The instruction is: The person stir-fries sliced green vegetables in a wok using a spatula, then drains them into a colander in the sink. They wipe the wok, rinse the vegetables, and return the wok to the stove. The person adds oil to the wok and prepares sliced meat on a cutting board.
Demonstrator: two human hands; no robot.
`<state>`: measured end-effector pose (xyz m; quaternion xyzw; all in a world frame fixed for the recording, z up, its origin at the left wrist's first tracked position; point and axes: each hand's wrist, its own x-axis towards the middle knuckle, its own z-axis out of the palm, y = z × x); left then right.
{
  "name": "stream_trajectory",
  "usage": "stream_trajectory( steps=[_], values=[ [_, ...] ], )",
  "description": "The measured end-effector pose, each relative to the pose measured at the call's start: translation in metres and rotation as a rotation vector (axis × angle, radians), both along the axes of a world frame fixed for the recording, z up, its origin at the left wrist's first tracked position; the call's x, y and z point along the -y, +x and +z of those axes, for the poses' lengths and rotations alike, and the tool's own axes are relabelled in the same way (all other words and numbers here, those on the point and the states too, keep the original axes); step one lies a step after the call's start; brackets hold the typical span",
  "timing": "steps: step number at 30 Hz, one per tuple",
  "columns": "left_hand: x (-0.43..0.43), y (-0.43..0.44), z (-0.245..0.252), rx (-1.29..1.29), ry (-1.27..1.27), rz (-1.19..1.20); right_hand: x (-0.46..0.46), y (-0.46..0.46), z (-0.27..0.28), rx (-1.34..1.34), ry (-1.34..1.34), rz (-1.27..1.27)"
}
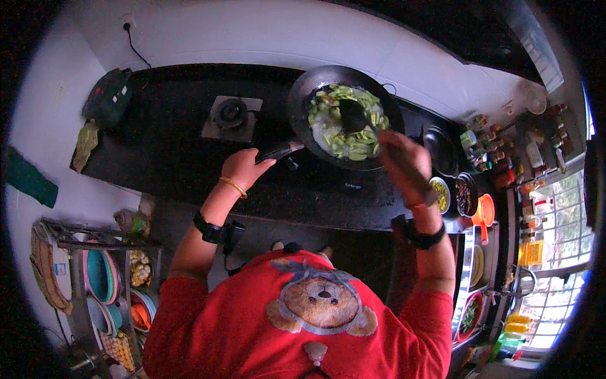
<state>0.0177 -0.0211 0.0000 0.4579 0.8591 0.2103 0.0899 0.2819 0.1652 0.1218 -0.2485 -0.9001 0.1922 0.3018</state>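
My left hand [245, 169] is wrapped around the black handle [274, 154] of a large dark wok [317, 76]. Sliced green vegetables [355, 147] lie in the wok with some pale, bubbly liquid around them. Over the wok's right rim, my right hand [407, 158] grips a dark spatula [352, 115], its broad head down among the slices. The hand is somewhat blurred and covers much of the spatula's handle.
Left of the wok, a burner [231, 113] sits on the black counter [165, 132]. To the right stand a bowl of chopped yellow-green food [440, 194], a dark bowl [466, 194], an orange strainer [484, 211] and several seasoning bottles [492, 142]. A rack [109, 245] holds basins at lower left.
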Motion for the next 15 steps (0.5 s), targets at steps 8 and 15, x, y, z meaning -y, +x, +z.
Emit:
stream_trajectory(
  steps=[8,15],
  values=[
    [-0.001,-0.002,-0.007,-0.032,0.038,0.001,-0.083,0.039,0.062,0.162,0.257,-0.324],
    [0.0,-0.002,-0.009,0.01,0.102,0.009,-0.165,0.046,0.016,-0.089,-0.323,-0.352]
  ],
)
